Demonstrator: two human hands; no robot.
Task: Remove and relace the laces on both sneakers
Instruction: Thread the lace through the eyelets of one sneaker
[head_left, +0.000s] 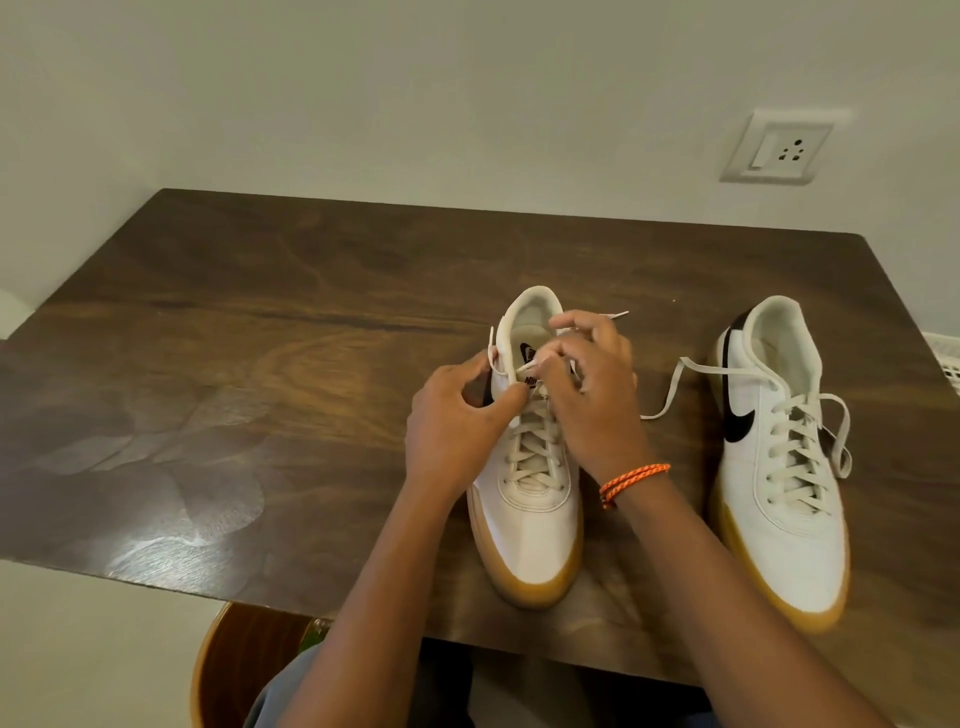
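- Head view: dark wood-grain counter (234, 322) against a pale wall, two white sneakers with gum soles on it, toes pointing toward the person.
- Left sneaker (530, 499) sits near the counter's middle, close to the near edge; lace (535, 457) is threaded through the lower eyelets, crossing rows visible up to the hands.
- Left hand (457, 426) is at the sneaker's left side near the collar, fingers (511, 392) curled in, thumb and forefinger tips at the top eyelet area; looks like it pinches the shoe edge or the lace, cannot tell which.
- Right hand (592, 395) is over the tongue, fingers (553, 358) bent and pinching a lace strand that runs across the shoe opening.
- One loose lace end (615, 315) pokes out beyond the right hand onto the counter; another short end hangs at the collar's left side.
- Orange braided bracelet (631, 480) on the right wrist.
- Right sneaker (779, 467) stands well apart, toward the counter's right edge, untouched, black swoosh on its inner side facing the left sneaker.
- Its lace (680, 379) is laced but untied; one end trails left across the counter between the shoes, the other loops off the shoe's right side.
- Wall socket with switch (776, 148) on the wall above the right sneaker.
- Round wooden stool (234, 660) shows below the counter's near edge, beside the person's leg.
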